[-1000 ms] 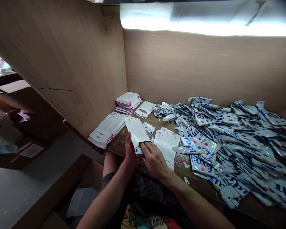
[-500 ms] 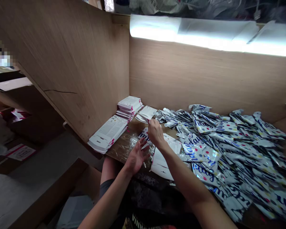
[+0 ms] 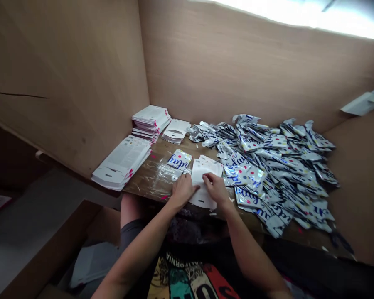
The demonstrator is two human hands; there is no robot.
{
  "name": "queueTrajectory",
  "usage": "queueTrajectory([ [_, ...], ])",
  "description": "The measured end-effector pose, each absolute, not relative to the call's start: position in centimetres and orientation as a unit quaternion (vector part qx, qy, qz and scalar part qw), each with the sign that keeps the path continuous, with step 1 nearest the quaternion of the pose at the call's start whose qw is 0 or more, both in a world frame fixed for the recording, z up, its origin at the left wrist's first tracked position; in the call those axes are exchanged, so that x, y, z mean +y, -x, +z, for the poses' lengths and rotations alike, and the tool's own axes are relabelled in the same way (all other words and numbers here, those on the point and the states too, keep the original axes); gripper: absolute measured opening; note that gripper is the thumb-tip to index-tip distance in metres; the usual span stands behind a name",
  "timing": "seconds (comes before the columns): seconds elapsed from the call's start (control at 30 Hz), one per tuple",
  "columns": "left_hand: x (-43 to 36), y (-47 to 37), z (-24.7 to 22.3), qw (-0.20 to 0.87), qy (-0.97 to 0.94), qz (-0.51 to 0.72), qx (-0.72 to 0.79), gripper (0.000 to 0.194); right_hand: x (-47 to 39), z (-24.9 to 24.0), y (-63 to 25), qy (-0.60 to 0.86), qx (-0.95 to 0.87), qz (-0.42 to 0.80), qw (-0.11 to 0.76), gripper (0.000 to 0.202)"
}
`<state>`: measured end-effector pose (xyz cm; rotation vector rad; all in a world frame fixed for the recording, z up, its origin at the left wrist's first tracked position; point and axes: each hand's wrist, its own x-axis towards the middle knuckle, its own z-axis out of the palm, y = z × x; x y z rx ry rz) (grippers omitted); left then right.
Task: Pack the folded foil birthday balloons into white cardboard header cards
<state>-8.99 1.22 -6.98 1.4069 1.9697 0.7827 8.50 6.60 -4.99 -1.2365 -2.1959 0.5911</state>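
Observation:
A white printed card sleeve point(image 3: 200, 168) lies in front of me at the table's edge, on top of similar sleeves. My left hand point(image 3: 183, 190) is at its left edge, fingers curled and thumb laid across the card. My right hand point(image 3: 216, 189) pinches at the sleeve's right part, its fingertips closed on the paper. Just beyond my left hand, a folded foil balloon point(image 3: 179, 160) with blue lettering and coloured dots lies flat. The fingertips of both hands are partly hidden.
A long stack of white sleeves point(image 3: 121, 162) lies on the left, with a taller stack point(image 3: 151, 120) behind it and a small pile point(image 3: 176, 131) beside that. Folded foil balloons point(image 3: 277, 174) heap up on the right. Wooden panels point(image 3: 237, 62) enclose the table.
My right hand has come back from the small pile at the rear to the sleeve before me. My left hand has closed in at the sleeve's left edge. The view has tilted down.

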Motion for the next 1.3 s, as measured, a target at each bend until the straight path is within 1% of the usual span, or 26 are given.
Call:
queueTrajectory([
  [0.1,2.4,8.6,-7.2,0.285,-0.547,0.274,0.738,0.020,3.7,-6.9,-12.8,0.519,-0.758,0.228,0.323,0.033],
  [0.17,2.4,9.2,-7.4,0.275,-0.549,0.273,0.741,0.012,2.6,-7.8,-14.0,0.549,-0.714,0.228,0.369,0.032],
  [0.23,2.1,10.0,-7.5,0.267,-0.541,0.284,0.745,0.013,1.8,-8.4,-14.2,0.562,-0.689,0.220,0.401,0.031],
  [0.3,1.7,10.7,-7.7,0.272,-0.528,0.303,0.746,0.015,1.4,-8.8,-13.7,0.558,-0.693,0.207,0.406,0.032],
  [0.43,1.2,11.1,-8.3,0.338,-0.489,0.347,0.726,0.027,0.8,-9.2,-12.8,0.557,-0.700,0.206,0.397,0.042],
  [0.47,1.1,11.0,-8.4,0.358,-0.477,0.359,0.718,0.030,0.7,-9.2,-12.7,0.560,-0.694,0.226,0.392,0.046],
  [0.57,1.0,10.4,-8.5,0.397,-0.443,0.398,0.698,0.036,0.8,-9.2,-12.9,0.558,-0.653,0.343,0.380,0.062],
  [0.63,0.8,9.9,-8.2,0.399,-0.429,0.426,0.690,0.035,0.9,-9.1,-13.0,0.554,-0.626,0.392,0.384,0.066],
  [0.67,0.7,9.7,-7.9,0.394,-0.425,0.440,0.686,0.032,0.9,-9.0,-13.1,0.558,-0.620,0.394,0.386,0.066],
  [0.73,0.4,9.3,-7.4,0.385,-0.418,0.469,0.676,0.027,1.0,-8.7,-13.3,0.574,-0.624,0.365,0.385,0.061],
  [0.8,0.2,9.0,-6.9,0.393,-0.405,0.497,0.659,0.027,1.0,-8.5,-13.4,0.583,-0.640,0.323,0.382,0.053],
  [0.87,0.1,8.8,-6.6,0.430,-0.383,0.521,0.630,0.031,0.9,-8.3,-13.6,0.584,-0.657,0.269,0.394,0.049],
  [0.93,0.0,8.5,-6.5,0.483,-0.351,0.540,0.593,0.035,0.8,-8.1,-13.6,0.581,-0.658,0.240,0.415,0.054],
  [0.97,-0.1,8.4,-6.4,0.508,-0.331,0.551,0.574,0.038,0.7,-7.9,-13.5,0.577,-0.648,0.256,0.426,0.057],
  [1.0,-0.3,8.3,-6.3,0.529,-0.311,0.563,0.554,0.040,0.7,-7.6,-13.3,0.567,-0.630,0.302,0.436,0.060],
  [1.1,-1.4,8.2,-5.9,0.556,-0.254,0.611,0.504,0.042,0.5,-6.5,-12.4,0.488,-0.509,0.545,0.453,0.066],
  [1.17,-2.3,8.3,-5.5,0.553,-0.222,0.645,0.479,0.040,0.4,-5.7,-11.6,0.427,-0.412,0.663,0.457,0.069],
  [1.23,-3.3,8.7,-5.3,0.546,-0.201,0.670,0.462,0.038,0.2,-5.1,-10.7,0.397,-0.358,0.707,0.463,0.069],
  [1.3,-4.1,9.4,-5.1,0.547,-0.184,0.686,0.443,0.036,0.0,-4.7,-9.7,0.395,-0.349,0.707,0.472,0.066],
])
